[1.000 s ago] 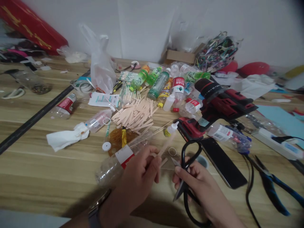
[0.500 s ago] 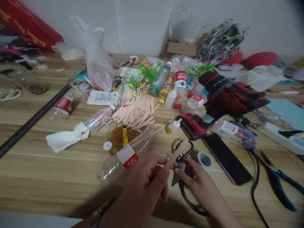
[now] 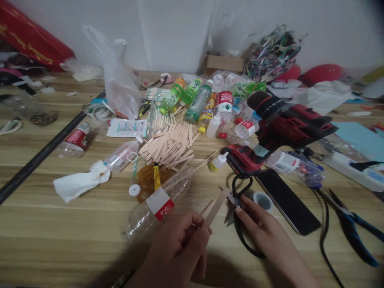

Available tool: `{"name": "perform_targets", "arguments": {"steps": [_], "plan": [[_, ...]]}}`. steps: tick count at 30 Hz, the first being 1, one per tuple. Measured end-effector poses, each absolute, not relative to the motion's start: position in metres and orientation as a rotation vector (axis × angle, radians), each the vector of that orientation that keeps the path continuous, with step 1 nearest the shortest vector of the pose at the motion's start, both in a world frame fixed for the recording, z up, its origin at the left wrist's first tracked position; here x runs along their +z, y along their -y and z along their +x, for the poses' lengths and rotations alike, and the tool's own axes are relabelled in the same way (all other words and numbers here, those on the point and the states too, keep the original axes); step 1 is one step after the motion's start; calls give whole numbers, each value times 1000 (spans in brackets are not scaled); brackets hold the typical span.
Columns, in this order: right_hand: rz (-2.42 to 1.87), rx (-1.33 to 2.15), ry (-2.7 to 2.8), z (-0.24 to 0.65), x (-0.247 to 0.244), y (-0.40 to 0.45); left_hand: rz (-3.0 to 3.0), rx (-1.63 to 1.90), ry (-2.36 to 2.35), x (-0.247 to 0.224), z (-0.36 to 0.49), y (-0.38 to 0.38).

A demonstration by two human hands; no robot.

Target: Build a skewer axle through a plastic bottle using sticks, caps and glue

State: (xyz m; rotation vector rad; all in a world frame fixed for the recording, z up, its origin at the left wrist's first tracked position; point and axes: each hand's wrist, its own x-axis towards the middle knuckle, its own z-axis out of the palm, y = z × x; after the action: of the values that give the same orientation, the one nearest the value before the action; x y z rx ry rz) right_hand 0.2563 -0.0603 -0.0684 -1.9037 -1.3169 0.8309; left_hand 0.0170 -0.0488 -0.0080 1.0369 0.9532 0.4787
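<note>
Between the thumb and fingers of my left hand [image 3: 183, 244] is a flat wooden craft stick [image 3: 217, 207], its far end pointing up and to the right. A thin dark-tipped stick [image 3: 207, 207] shows beside it, partly hidden by the fingers. My right hand [image 3: 259, 224] grips black-handled scissors [image 3: 241, 185] around the pivot, the two loops sticking out above and below. The scissors' blades lie close to the craft stick's tip. Left of my hands a clear plastic bottle [image 3: 141, 218] with a red and white label lies on its side.
A heap of craft sticks [image 3: 169, 144] lies mid-table, with several bottles [image 3: 199, 103] behind. To the right are a red and black power drill [image 3: 294, 124], a phone [image 3: 288, 202], pliers [image 3: 351, 224] and a tape roll [image 3: 263, 201]. A small glue bottle [image 3: 218, 162] stands near the drill.
My hands have moved apart: the left with the craft stick shifted left and down, the right with the scissors slightly right. The thin stick now shows more clearly.
</note>
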Motion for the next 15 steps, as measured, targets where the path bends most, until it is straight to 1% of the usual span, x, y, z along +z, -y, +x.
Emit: {"name": "perform_targets", "arguments": {"steps": [2, 5, 7, 9, 11, 13, 15], "plan": [[-1909, 802, 1351, 256, -66, 62, 1075, 464, -947, -15, 16, 48], [-1927, 590, 1438, 249, -55, 70, 1142, 430, -977, -17, 16, 47], [-1895, 549, 1467, 240, -45, 75, 1291, 402, -1025, -14, 19, 44], [-1778, 817, 1392, 228, -35, 78, 1645, 361, -1066, -11, 21, 40], [-1625, 1097, 1202, 216, -31, 79, 2204, 304, -1004, -10, 24, 34], [-1537, 1184, 1033, 212, -37, 80, 2726, 241, -796, -11, 25, 27], [-1555, 1125, 992, 220, -52, 83, 3059, 214, -612, -13, 25, 20]]}}
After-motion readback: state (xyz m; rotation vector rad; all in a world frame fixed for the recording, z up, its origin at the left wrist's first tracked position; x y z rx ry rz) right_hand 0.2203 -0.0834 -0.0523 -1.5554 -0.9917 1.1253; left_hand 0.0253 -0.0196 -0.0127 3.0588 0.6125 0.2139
